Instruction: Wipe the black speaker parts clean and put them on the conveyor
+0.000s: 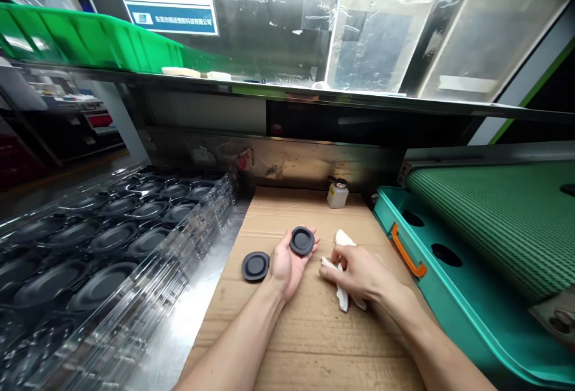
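Note:
My left hand (286,262) holds a round black rubber part (302,241) at its fingertips, palm up, above a sheet of cardboard (287,343). A second round black part (255,266) lies flat on the cardboard just left of that hand. My right hand (354,271) is closed on a crumpled white cloth (342,246), a few centimetres right of the held part. Cloth ends stick out above and below the fingers.
Clear plastic trays (112,247) filled with several black round parts are stacked at the left. A small white bottle (337,193) stands at the cardboard's far edge. A teal bin (449,307) with an orange handle (406,254) and a green conveyor belt (503,223) lie at the right.

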Tool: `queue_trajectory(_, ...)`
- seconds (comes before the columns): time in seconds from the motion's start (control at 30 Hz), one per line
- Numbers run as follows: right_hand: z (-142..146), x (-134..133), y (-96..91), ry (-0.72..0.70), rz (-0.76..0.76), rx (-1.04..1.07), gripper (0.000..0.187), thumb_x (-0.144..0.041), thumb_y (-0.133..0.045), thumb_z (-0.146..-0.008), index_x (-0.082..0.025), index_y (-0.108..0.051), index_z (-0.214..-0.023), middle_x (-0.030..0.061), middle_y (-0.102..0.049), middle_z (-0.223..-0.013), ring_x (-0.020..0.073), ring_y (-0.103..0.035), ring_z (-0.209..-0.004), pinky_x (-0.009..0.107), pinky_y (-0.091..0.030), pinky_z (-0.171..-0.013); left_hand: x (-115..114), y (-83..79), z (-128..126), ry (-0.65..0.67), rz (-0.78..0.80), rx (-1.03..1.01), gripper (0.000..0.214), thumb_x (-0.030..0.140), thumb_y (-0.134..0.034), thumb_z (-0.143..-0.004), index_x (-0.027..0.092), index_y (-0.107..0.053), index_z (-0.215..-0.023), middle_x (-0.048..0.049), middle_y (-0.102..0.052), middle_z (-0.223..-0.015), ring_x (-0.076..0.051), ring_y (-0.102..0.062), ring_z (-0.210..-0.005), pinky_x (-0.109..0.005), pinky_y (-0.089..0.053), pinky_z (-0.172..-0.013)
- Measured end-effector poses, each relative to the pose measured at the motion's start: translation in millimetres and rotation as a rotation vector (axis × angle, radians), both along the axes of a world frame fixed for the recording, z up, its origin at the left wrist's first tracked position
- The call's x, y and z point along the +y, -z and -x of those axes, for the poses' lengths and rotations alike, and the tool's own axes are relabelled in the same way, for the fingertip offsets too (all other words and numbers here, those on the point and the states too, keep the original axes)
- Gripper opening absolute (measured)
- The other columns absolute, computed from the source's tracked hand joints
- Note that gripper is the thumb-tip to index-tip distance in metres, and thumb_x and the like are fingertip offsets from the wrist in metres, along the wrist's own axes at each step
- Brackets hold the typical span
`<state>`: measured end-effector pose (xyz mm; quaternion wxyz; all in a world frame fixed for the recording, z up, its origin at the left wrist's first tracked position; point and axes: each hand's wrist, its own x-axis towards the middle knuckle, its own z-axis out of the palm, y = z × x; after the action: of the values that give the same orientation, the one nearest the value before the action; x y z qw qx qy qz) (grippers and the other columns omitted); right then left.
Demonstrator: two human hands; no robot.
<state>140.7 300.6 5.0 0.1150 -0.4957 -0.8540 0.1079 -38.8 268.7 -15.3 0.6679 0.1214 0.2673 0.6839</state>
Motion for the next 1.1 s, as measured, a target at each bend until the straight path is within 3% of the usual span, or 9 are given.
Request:
queue_trajectory(0.07,1.6,-1.9,0.1,-0.155,0.04,0.041,0.021,-0.044,-0.061,-0.08,-0.024,-0.062,-0.076,-0.001,-0.061,-0.07,0.0134,-0.051,-0.061,0.024,-0.028,-0.054,1.2,0.9,0.4,-0.023,-0.001,0.002,0.035,0.034,-0.046,-0.092,0.01,-0.055,-0.115,-0.02,-0.06,-0.124,-0.026,-0.063,-0.104,-0.034,-0.051,-0.086)
queue_trajectory(0.13,6.8,-3.1,0.6,-0.224,-0.001,0.167,0.015,-0.036,-0.054,-0.086,-0.024,-0.063,-0.084,0.0003,-0.062,-0.077,0.0141,-0.053,-0.07,0.024,-0.035,-0.06,2.3,2.2,-0.2,-0.031,-0.018,0.007,0.033,0.034,-0.047,-0.091,0.01,-0.056,-0.112,-0.019,-0.061,-0.122,-0.026,-0.063,-0.104,-0.034,-0.051,-0.086)
queue_trajectory(0.23,18.7,-5.6,4.1,-0.227,-0.071,0.383,0.019,-0.033,-0.051,-0.09,-0.024,-0.059,-0.105,0.0024,-0.063,-0.091,0.0156,-0.056,-0.081,0.026,-0.041,-0.07,2.5,3.6,-3.4,-0.029,-0.042,0.01,0.031,0.033,-0.046,-0.092,0.011,-0.058,-0.11,-0.018,-0.062,-0.12,-0.025,-0.062,-0.106,-0.035,-0.05,-0.088)
queue_trajectory(0.33,28.3,-8.4,11.2,-0.218,-0.08,0.473,0.018,-0.029,-0.053,-0.09,-0.023,-0.056,-0.106,0.0027,-0.063,-0.096,0.0155,-0.057,-0.082,0.026,-0.043,-0.072,0.9,3.7,-7.4,-0.009,-0.049,0.015,0.032,0.034,-0.046,-0.092,0.011,-0.058,-0.111,-0.0172,-0.063,-0.118,-0.025,-0.061,-0.107,-0.039,-0.049,-0.091)
queue_trajectory(0.63,43.8,-17.7,24.4,-0.172,-0.203,0.369,0.023,-0.023,-0.042,-0.094,-0.023,-0.063,-0.103,0.005,-0.06,-0.092,0.0175,-0.055,-0.087,0.029,-0.044,-0.079,-0.8,6.3,-15.1,-0.017,-0.035,0.06,0.026,0.029,-0.055,-0.088,0.013,-0.062,-0.107,-0.0133,-0.066,-0.11,-0.022,-0.059,-0.109,-0.036,-0.044,-0.099)
queue_trajectory(0.77,49.3,-20.9,24.2,-0.202,-0.214,0.311,0.023,-0.021,-0.042,-0.093,-0.023,-0.064,-0.099,0.0049,-0.059,-0.092,0.0175,-0.053,-0.087,0.028,-0.043,-0.077,-1.2,6.7,-15.6,-0.039,-0.036,0.07,0.023,0.029,-0.056,-0.088,0.012,-0.064,-0.102,-0.0131,-0.067,-0.109,-0.022,-0.06,-0.107,-0.035,-0.043,-0.1)
queue_trajectory(0.9,47.9,-19.2,21.8,-0.122,-0.3,0.2,0.023,-0.021,-0.042,-0.092,-0.023,-0.065,-0.096,0.0049,-0.057,-0.088,0.0181,-0.051,-0.086,0.029,-0.04,-0.076,-3.0,5.0,-16.1,-0.037,-0.04,0.075,0.02,0.028,-0.054,-0.089,0.012,-0.065,-0.096,-0.013,-0.067,-0.107,-0.022,-0.06,-0.106,-0.036,-0.044,-0.099)
queue_trajectory(1.0,47.5,-18.8,20.3,-0.182,-0.278,0.207,0.021,-0.022,-0.044,-0.092,-0.024,-0.065,-0.095,0.004,-0.057,-0.088,0.0172,-0.051,-0.086,0.027,-0.04,-0.076,-3.5,4.7,-16.2,-0.022,-0.042,0.075,0.022,0.029,-0.053,-0.089,0.011,-0.065,-0.096,-0.0129,-0.067,-0.106,-0.023,-0.06,-0.106,-0.035,-0.044,-0.099)
queue_trajectory(1.1,47.4,-18.4,18.9,-0.144,-0.284,0.197,0.021,-0.021,-0.045,-0.091,-0.023,-0.066,-0.095,0.0044,-0.057,-0.088,0.0174,-0.051,-0.085,0.028,-0.04,-0.076,-2.7,5.2,-16.1,-0.011,-0.055,0.057,0.021,0.029,-0.054,-0.089,0.012,-0.064,-0.096,-0.0122,-0.067,-0.108,-0.022,-0.06,-0.106,-0.035,-0.044,-0.098)
